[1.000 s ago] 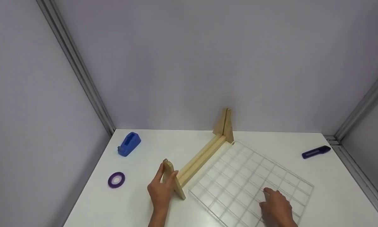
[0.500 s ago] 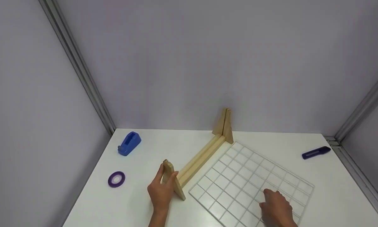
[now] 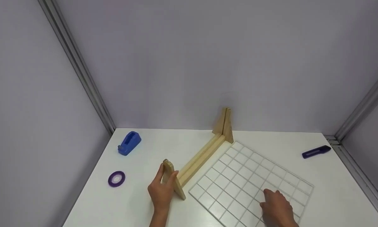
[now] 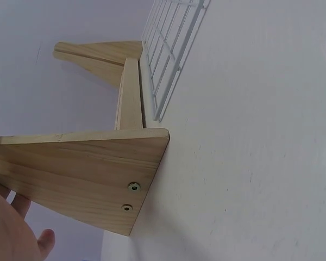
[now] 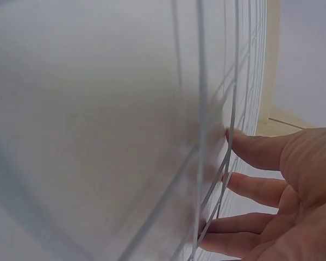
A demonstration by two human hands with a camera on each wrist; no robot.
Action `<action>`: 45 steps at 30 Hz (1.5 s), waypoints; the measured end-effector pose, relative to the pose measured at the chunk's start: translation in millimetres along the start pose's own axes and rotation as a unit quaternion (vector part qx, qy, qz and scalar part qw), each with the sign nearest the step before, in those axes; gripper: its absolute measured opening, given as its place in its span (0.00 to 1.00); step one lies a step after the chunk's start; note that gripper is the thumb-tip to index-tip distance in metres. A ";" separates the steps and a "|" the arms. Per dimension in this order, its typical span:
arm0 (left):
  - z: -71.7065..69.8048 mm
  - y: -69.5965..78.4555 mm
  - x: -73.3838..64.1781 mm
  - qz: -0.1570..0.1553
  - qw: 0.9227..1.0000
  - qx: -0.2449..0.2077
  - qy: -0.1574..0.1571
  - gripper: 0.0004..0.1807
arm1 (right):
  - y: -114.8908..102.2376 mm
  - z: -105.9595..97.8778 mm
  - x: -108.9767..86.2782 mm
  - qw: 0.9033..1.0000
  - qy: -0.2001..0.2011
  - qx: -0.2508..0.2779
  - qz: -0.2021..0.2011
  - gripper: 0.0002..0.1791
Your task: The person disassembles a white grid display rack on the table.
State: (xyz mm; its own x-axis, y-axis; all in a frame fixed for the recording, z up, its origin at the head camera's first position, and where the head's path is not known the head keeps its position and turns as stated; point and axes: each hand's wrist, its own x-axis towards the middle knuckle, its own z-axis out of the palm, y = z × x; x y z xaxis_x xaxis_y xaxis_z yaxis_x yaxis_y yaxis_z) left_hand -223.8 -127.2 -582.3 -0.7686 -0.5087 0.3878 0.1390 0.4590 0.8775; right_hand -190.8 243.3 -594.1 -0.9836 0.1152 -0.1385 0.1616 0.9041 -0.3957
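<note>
My left hand [image 3: 160, 192] pinches the near end panel [image 4: 79, 174] of a pale wooden stand, thumb on one side and fingers on the other. The stand's long grooved rail [image 3: 202, 160] runs back to a second upright end panel [image 3: 224, 126] with a slot. Two screw heads [image 4: 133, 186] show on the near panel. A white wire grid panel [image 3: 239, 179] lies flat beside the stand. Over its right part is my right hand [image 3: 276, 206], its thumb and fairly straight fingers [image 5: 255, 191] touching the wires with gaps between them.
A blue tape dispenser [image 3: 129, 143] and a purple tape ring [image 3: 116, 179] lie on the left of the white table [image 3: 138, 208]. A dark blue utility knife [image 3: 316, 152] lies at the right. Grey walls [image 3: 189, 63] border the back and sides.
Both hands and the stand keep their places. The grid's wires looked hazy and doubled a second ago and look crisp now; its position is nearly the same.
</note>
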 end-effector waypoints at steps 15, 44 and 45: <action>-0.8 -3.0 -2.0 0.040 0.999 0.003 0.011 0.35 | 0.9 3.4 -5.3 1.000 0.016 -0.015 0.000 0.26; -23.5 -34.0 46.5 -0.060 0.916 0.012 -0.397 0.50 | -30.5 5.5 6.8 0.989 -0.101 -0.020 0.101 0.66; -23.6 -33.4 48.1 -0.065 0.916 0.011 -0.397 0.49 | -32.8 7.1 6.7 0.990 -0.094 -0.028 0.099 0.66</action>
State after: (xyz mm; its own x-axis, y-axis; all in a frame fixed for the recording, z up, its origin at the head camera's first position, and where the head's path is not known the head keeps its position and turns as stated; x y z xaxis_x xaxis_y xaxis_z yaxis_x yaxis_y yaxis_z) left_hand -250.7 -184.2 -586.3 -0.9907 0.1252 -0.0536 0.0087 0.4507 0.8926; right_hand -202.1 211.5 -588.5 -0.9000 0.2180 -0.3775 0.3396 0.8935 -0.2937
